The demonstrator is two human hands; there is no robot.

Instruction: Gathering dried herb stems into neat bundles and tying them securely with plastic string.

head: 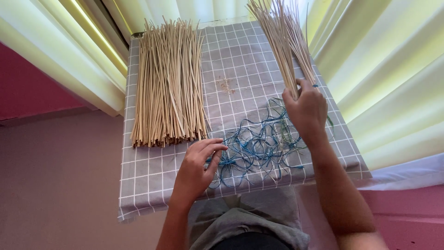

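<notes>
Grey fabric [249, 217] over the lap is seen nearest, below the checked cloth [152, 180] covering the desk; the left hand [196, 169] is curled, fingertips pinching the tangle of blue strands [259, 148] at mid-desk; the right hand [305, 109] is closed around the lower ends of a fanned stick bundle [282, 41]; a larger stick pile [169, 83] lies apart at left; the strands are judged light, limp and snag-prone, best taken singly near an end; the sticks are judged stiff, thin and brittle.

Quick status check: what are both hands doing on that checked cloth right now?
Left hand on blue string tangle, grip unclear. Right hand closed on smaller stick bundle. Big stick pile lies apart, left. Nothing in the way.
</notes>
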